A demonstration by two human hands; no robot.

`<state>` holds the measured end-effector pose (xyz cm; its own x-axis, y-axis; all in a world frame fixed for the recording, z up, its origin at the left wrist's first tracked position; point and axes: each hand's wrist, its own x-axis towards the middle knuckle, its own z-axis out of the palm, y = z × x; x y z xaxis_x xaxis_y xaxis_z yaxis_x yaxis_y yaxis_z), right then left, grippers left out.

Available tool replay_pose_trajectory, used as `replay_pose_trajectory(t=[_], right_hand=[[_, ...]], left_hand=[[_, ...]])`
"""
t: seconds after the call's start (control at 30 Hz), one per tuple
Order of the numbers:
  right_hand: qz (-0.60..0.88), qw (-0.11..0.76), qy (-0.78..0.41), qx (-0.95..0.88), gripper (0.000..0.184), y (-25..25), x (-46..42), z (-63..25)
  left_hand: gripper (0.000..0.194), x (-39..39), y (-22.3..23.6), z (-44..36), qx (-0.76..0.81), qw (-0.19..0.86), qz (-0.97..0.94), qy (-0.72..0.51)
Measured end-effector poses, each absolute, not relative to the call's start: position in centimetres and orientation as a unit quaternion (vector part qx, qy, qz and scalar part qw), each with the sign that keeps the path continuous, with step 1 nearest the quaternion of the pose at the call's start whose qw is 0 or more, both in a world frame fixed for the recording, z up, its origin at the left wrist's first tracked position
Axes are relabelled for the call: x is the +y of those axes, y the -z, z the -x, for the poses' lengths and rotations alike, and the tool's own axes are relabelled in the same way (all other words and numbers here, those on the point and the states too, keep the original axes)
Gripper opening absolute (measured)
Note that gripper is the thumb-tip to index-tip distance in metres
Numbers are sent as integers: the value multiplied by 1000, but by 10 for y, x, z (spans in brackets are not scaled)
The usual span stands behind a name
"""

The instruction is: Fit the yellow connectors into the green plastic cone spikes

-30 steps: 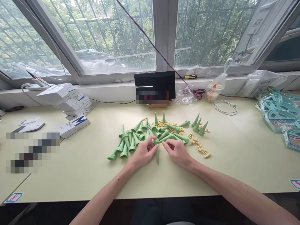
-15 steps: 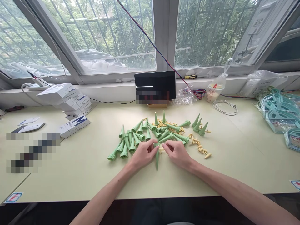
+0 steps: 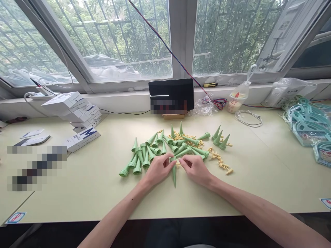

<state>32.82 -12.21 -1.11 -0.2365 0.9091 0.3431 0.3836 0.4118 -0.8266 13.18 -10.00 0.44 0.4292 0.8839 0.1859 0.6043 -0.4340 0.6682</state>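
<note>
The left fingers [image 3: 170, 167] pinch a green spike [image 3: 174, 176] (tip protruding below).

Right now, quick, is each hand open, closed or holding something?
Left hand: closed, holding a green cone.
Right hand: closed beside a yellow peg; can't tell whether it's gripping that.

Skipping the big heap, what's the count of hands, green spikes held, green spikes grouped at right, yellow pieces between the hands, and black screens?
Left hand, right hand: 2
Green spike held: 1
Green spikes grouped at right: 3
Yellow piece between the hands: 1
Black screen: 1
Total: 8
</note>
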Motion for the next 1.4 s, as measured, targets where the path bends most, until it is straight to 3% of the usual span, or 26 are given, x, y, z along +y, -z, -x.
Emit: replay_pose_trajectory(t=[0.43, 0.63, 0.93, 1.07, 1.4], right_hand=[[422, 431, -285, -745, 40, 10, -121, -328], [393, 428, -242, -777, 39, 11, -120, -330], [492, 550, -47, -673, 15, -16, -97, -379], [565, 491, -58, -661, 14, -16, -88, -409], [652, 193, -58, -731, 26, -8, -96, -439]], left_hand=[[20, -96, -5, -127, 480, 233, -756, -379], [20, -95, -4, -127, 467, 228, -768, -374], [20, -95, -2, -128, 457, 232, -766, -389], [20, -96, -2, -128, 454, 240, -762, -394], [21, -99, -2, -130, 439, 238, -772, -393]])
